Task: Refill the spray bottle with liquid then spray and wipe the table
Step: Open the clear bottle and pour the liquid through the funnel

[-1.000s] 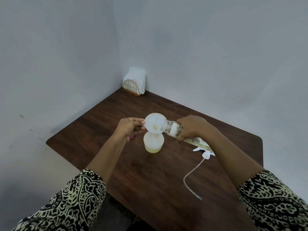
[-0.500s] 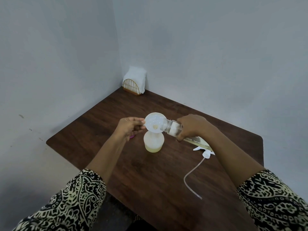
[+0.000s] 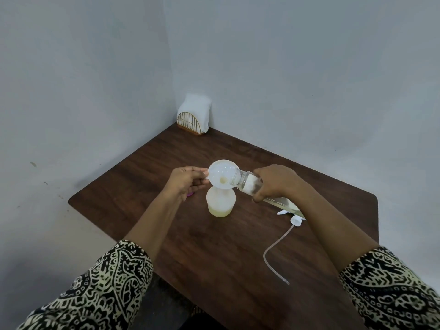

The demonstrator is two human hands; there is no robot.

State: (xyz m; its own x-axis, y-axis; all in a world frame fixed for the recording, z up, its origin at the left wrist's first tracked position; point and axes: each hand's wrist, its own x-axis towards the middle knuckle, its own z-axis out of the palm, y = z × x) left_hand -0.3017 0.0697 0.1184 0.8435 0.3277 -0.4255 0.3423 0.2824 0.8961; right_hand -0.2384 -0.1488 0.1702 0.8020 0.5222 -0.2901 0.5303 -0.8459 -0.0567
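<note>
A translucent spray bottle point(image 3: 221, 203) stands uncapped on the dark wooden table point(image 3: 195, 236), with pale yellow liquid in its bottom. A white funnel point(image 3: 222, 173) sits in its neck. My left hand point(image 3: 187, 181) pinches the funnel's left rim. My right hand point(image 3: 277, 182) grips a clear refill bottle point(image 3: 247, 183), tilted with its mouth over the funnel's right edge. A little liquid pools at the funnel's throat. The spray head point(image 3: 294, 217) with its long dip tube point(image 3: 273, 253) lies on the table, right of the bottle.
A gold wire holder of white napkins point(image 3: 194, 115) stands in the far corner against the grey walls. A small pink object point(image 3: 190, 194) peeks out under my left hand. The table's near edge runs below my forearms.
Hardly anything has moved: both hands hold their places and the refill bottle stays tilted over the funnel.
</note>
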